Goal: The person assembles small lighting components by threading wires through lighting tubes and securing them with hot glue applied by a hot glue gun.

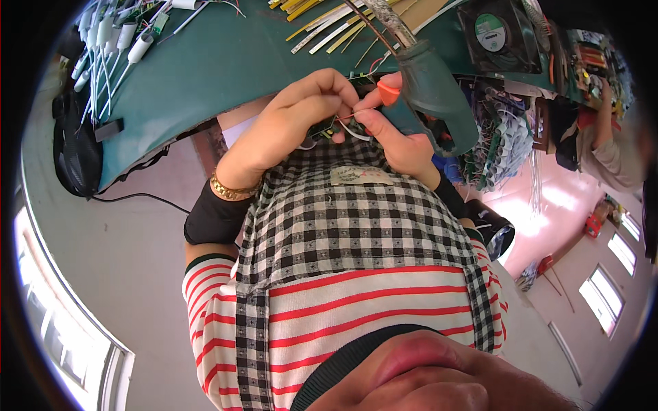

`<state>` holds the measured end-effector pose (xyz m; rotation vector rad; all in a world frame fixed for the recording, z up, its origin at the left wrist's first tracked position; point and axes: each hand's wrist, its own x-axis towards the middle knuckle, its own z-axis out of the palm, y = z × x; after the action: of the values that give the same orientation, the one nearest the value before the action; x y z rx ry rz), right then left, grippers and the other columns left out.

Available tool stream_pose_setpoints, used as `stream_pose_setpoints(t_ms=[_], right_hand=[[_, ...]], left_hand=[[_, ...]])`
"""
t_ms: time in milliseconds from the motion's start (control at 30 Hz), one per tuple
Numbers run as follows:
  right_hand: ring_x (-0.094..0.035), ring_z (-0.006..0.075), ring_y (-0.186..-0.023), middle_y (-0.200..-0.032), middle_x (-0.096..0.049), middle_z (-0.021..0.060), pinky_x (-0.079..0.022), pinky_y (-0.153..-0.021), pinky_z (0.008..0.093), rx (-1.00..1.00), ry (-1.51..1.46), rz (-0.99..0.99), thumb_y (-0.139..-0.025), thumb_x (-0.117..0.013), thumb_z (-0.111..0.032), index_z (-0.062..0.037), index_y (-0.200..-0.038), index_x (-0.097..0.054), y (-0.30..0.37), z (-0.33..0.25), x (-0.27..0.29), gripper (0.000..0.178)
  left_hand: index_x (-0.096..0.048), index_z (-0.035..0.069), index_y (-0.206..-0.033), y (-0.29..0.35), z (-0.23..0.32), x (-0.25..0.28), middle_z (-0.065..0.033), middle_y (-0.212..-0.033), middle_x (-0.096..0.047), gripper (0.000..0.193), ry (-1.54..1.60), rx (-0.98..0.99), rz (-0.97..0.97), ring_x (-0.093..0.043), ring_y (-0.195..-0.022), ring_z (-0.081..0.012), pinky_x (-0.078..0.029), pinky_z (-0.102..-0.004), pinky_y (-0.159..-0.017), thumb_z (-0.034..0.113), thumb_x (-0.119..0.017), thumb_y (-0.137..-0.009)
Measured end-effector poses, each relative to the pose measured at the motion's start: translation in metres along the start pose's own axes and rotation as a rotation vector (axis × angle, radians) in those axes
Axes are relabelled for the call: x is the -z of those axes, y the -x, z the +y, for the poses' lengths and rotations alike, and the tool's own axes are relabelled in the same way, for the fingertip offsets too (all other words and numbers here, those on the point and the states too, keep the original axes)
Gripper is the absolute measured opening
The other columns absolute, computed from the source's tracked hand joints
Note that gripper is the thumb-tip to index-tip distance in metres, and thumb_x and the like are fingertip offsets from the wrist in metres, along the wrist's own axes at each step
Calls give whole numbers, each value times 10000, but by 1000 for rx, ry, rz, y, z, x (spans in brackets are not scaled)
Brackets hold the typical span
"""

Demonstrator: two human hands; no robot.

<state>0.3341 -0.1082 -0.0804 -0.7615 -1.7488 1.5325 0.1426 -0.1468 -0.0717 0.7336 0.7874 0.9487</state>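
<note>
At the green table's near edge, both my hands meet over a small green circuit board, mostly hidden by the fingers. My left hand is closed, its fingertips bent in at the board and a thin red wire. The thumb and index finger of my right hand pinch that red wire close to the left fingertips. A white wire curves out beneath the right thumb. Something bright orange sits at the right index finger; whether it is worn or held I cannot tell.
Just right of my hands hangs a dark green tube-like fixture. White cylindrical parts with leads lie far left, yellow and white strips at the back. A black fan stands back right, near bundled wired boards. Another person's arm shows far right.
</note>
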Motion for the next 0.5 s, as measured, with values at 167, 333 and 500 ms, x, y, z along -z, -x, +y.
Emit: stream_pose_setpoints(t_ms=[167,333,500], right_hand=[[-591,144,-780,-873,-618,117,-490,-689,256,-33,-143,113,-788,-655,60,-17,-1184,-414,3,4,-2,469],[-590,149,-791,-870,-617,111,-485,-705,258,-94,-221,145,-772,-665,65,-17,-1185,-420,2,2,0,487],[-607,131,-760,-840,-642,79,-496,-695,257,29,-77,87,-764,-693,28,-10,-1144,-518,-8,3,15,421]], left_hand=[[-473,18,-1101,8,-10,-3,-33,-1039,-478,403,-93,-148,-53,-472,-1026,-120,-437,-241,-832,-107,-563,-729],[-528,-8,-1056,1,-7,5,-51,-971,-540,236,-270,-77,-71,-534,-882,-112,-449,-225,-757,141,-585,-883],[-590,-35,-1011,-9,-2,7,-100,-853,-640,322,-202,226,-201,-631,-711,-167,-475,-231,-672,264,-478,-965]])
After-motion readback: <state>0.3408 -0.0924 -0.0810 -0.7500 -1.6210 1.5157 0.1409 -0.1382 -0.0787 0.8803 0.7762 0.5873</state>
